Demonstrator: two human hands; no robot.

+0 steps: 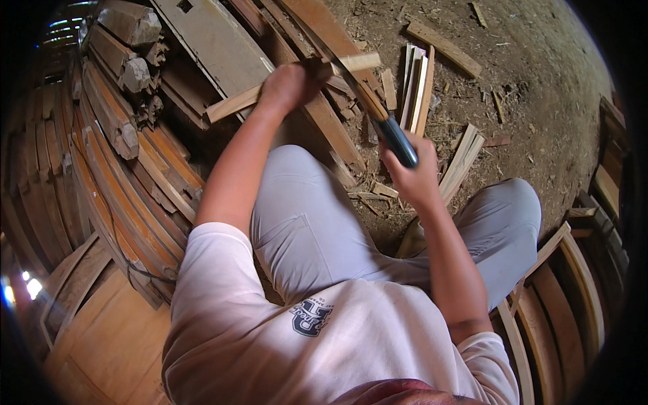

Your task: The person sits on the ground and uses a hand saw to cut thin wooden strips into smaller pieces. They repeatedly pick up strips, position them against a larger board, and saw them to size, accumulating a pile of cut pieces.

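Shadowed left fingers (309,79) grip a wooden strip (233,104); right fingers (424,151) clasp a blurred tool (370,102).

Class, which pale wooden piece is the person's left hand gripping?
The narrow, pale wooden stick jutting from both sides of the left hand; the pale wooden strips lie on the brown ground.

Two hands (417,174), one dark-handled tool (370,100), one held stick (233,104).

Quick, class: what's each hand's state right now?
Left hand: closed around a wooden strip.
Right hand: closed around the handle of a long-bladed tool.
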